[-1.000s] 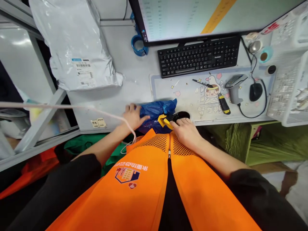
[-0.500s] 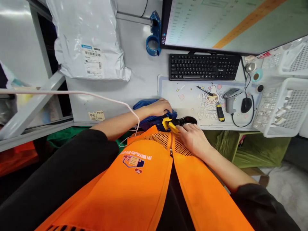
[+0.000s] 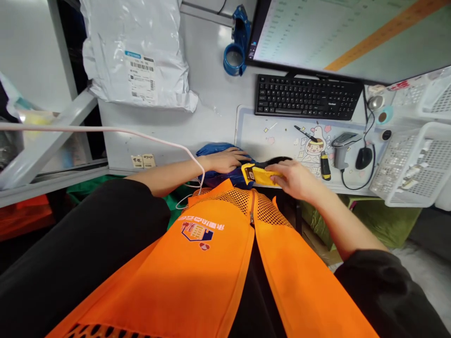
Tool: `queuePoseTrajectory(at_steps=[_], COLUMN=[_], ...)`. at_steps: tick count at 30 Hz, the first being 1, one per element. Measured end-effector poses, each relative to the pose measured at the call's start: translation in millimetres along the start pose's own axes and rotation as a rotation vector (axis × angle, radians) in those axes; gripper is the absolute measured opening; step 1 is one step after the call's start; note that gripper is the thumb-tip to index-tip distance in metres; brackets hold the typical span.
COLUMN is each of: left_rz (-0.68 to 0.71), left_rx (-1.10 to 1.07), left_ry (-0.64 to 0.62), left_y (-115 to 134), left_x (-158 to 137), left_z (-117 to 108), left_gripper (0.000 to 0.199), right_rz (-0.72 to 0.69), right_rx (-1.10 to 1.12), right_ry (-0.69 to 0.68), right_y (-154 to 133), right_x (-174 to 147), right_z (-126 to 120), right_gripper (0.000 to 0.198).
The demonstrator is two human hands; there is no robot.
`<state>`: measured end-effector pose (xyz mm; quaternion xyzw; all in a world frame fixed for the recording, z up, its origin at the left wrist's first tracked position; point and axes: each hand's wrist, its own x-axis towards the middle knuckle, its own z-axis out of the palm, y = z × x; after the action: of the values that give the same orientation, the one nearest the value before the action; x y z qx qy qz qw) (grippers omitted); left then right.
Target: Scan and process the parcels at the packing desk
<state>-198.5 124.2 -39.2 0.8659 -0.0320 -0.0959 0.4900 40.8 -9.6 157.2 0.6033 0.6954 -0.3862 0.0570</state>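
By the right hand, a yellow tape dispenser is gripped at the front edge of the counter, its head set against the right end of a blue plastic parcel. The parcel is laid along that same edge, and the left hand is rested palm-down across it, fingers extended and slightly spread. A pink cord is draped over the left wrist.

To the right, a desk mat is spread along the front edge, with a black pen, a utility knife, a barcode scanner and a mouse laid upon it. Behind these, a keyboard is placed below a monitor. A white mailer bag is set toward the counter's back left corner; by the right edge, a white basket is placed.
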Motion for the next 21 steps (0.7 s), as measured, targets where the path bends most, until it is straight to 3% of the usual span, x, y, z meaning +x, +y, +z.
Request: queuePoseTrajectory(at_steps=[5, 9, 16, 21], left_rz=[0.052, 0.058, -0.144, -0.253], left_rx=[-0.122, -0.115, 0.048, 0.013], left_ry=[0.089, 0.156, 0.162, 0.226], left_y=[-5, -7, -4, -1], left_x=[6, 6, 6, 3], left_z=[-1, 5, 12, 18], left_gripper=[0.045, 0.033, 0.024, 0.037], right_rz=[0.037, 0.070, 0.196, 0.279], right_rx=[0.103, 0.092, 0.141, 0.243], right_ry=[-0.078, -0.084, -0.074, -0.057], right_y=[44, 64, 88, 103], right_x=[46, 72, 73, 73], right_z=[-18, -17, 5, 9], right_gripper=[0.033, 0.034, 0.043, 0.047])
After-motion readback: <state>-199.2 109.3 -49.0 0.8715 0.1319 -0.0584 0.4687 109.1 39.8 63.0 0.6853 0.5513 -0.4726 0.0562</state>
